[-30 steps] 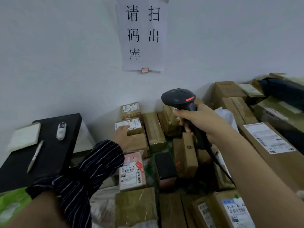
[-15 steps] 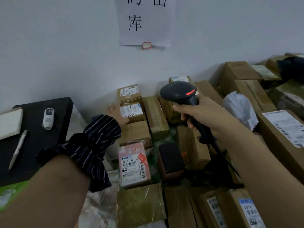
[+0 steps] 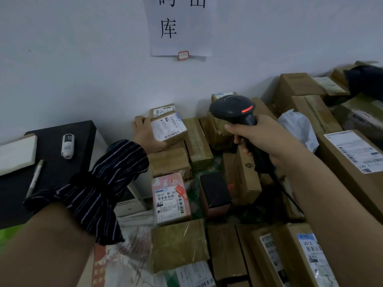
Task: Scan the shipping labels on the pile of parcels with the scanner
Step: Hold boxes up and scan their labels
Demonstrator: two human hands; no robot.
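- Brown cardboard parcels, many wrapped in glossy clear tape, lie packed edge to edge across the lower centre and right of the frame, against a pale wall.
- Left hand, at mid-frame, grips a small brown box with a white printed shipping label. Its fingers curl round the box's far left edge and its thumb sits at the near edge. The label faces up, tilted toward the camera.
- Dark navy sleeve with thin pale stripes, bunched and frilled, covers the left wrist.
- Right hand, right of centre, is closed round the handle of a matte black pistol-shaped scanner. A red-orange strip glows on its rounded head. The head is held above the pile, to the right of the labelled box and apart from it.
- Pink flat parcel with a barcode label lies lower in the frame than the held box.
- Long brown carton with a large white label runs along the right edge.
- Black matte tabletop at the left bears a white cylindrical bottle, a pen and a white pad.
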